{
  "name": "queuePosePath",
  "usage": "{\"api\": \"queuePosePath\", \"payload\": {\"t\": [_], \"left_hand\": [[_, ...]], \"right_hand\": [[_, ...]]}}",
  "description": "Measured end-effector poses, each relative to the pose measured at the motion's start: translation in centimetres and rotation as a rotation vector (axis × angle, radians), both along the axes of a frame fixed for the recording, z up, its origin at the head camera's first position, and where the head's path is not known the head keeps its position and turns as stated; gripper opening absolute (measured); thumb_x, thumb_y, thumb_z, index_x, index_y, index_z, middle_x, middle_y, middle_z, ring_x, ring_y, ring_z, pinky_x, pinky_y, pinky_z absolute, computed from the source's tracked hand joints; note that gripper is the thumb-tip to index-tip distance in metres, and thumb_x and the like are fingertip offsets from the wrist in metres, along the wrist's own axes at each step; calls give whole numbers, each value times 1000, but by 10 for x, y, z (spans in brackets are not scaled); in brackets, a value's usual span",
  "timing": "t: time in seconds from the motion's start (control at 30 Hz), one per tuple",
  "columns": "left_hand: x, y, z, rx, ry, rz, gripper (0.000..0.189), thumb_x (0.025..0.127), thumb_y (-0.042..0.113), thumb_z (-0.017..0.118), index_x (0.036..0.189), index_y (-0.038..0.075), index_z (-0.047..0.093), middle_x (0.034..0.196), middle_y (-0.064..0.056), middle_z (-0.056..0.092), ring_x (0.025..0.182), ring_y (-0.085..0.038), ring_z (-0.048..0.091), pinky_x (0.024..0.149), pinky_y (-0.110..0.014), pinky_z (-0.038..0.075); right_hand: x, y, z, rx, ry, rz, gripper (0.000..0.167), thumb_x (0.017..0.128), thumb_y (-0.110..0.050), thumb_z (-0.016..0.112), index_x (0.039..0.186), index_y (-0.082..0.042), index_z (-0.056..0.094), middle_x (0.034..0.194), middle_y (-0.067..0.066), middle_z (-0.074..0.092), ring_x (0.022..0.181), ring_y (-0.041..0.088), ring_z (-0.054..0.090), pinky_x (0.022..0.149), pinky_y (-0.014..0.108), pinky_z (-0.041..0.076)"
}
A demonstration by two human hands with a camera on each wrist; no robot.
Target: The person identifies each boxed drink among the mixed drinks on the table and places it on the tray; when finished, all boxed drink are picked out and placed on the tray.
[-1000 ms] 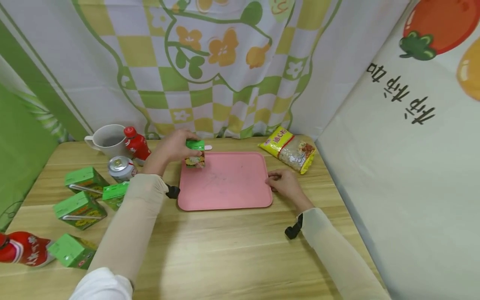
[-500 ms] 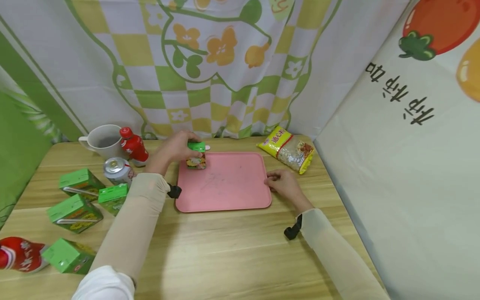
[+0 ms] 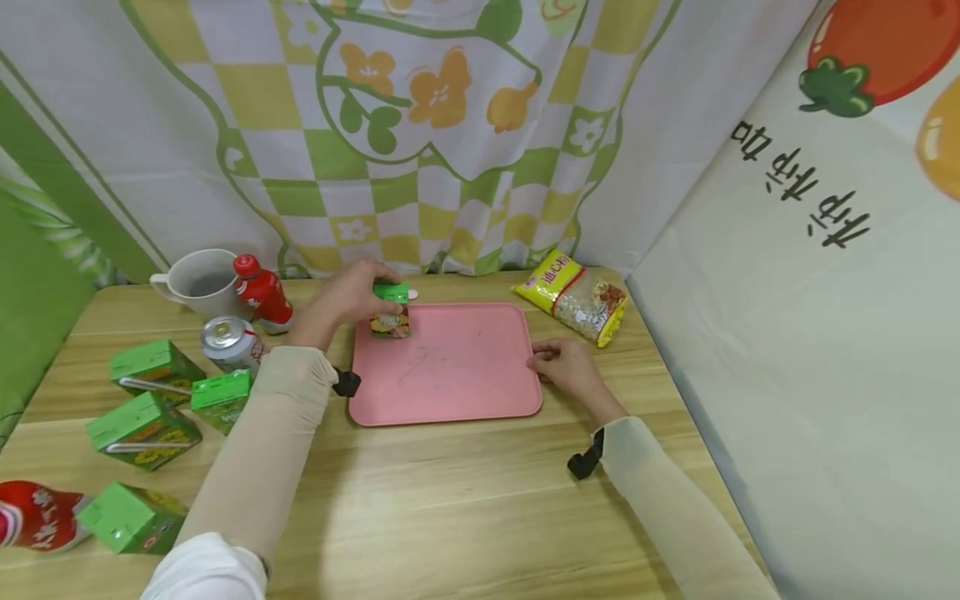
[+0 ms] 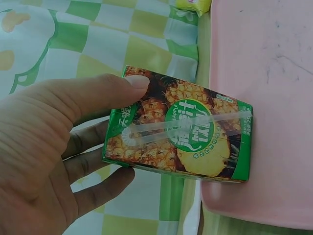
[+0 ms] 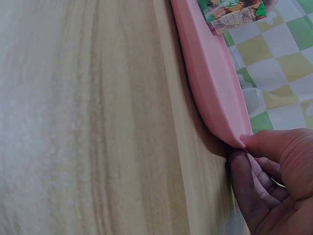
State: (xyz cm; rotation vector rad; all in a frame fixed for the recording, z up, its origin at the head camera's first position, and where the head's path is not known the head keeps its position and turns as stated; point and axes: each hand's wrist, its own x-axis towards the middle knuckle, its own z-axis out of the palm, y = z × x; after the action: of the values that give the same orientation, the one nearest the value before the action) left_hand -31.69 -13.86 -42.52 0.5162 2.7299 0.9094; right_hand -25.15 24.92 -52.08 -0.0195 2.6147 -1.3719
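In the left wrist view, my left hand grips a green pineapple juice box between thumb and fingers, with a clear straw across its front. The juice box stands upright at the far left corner of the pink tray; whether its base touches the tray I cannot tell. At the tray's right side, my right hand pinches the rim between thumb and index finger, as the right wrist view shows.
Several green juice boxes, a silver can, red bottles and a white mug stand left of the tray. A yellow pasta bag lies at the back right. A patterned curtain hangs behind the table.
The head view has shifted slightly, so the things on the left appear a little further left. Both hands keep the same holds on the juice box and the tray rim.
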Motion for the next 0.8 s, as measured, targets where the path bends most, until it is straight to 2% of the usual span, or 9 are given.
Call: {"api": "queuePosePath", "payload": {"t": [0.27, 0.47, 0.63, 0.8], "left_hand": [[1, 0, -1, -1, 23, -6, 53, 89, 27, 81, 134, 5, 65, 125, -12, 63, 103, -28, 60, 86, -45, 50], [5, 1, 3, -3, 39, -5, 51, 91, 27, 79, 135, 6, 64, 127, -14, 61, 111, -31, 57, 93, -49, 48], [15, 0, 18, -19, 41, -27, 52, 94, 27, 75, 140, 8, 60, 138, -16, 55, 126, -35, 50, 101, -55, 42], [35, -5, 43, -10, 88, -86, 54, 94, 25, 76, 141, 6, 59, 138, -17, 55, 128, -38, 49, 103, -56, 40]], "right_hand": [[0, 0, 1, -7, -20, -9, 31, 93, -8, 75, 120, 6, 69, 100, 15, 72, 79, 17, 69, 68, 31, 59], [0, -1, 1, 1, -17, -5, 31, 92, -8, 75, 120, 6, 69, 100, 15, 72, 80, 18, 69, 69, 31, 59], [1, -2, 0, -2, -8, 4, 31, 93, -7, 74, 121, 7, 68, 101, 17, 71, 82, 19, 69, 71, 31, 59], [1, -2, 0, -4, -20, 4, 32, 94, -8, 74, 122, 6, 68, 102, 17, 71, 84, 20, 69, 72, 31, 59]]}}
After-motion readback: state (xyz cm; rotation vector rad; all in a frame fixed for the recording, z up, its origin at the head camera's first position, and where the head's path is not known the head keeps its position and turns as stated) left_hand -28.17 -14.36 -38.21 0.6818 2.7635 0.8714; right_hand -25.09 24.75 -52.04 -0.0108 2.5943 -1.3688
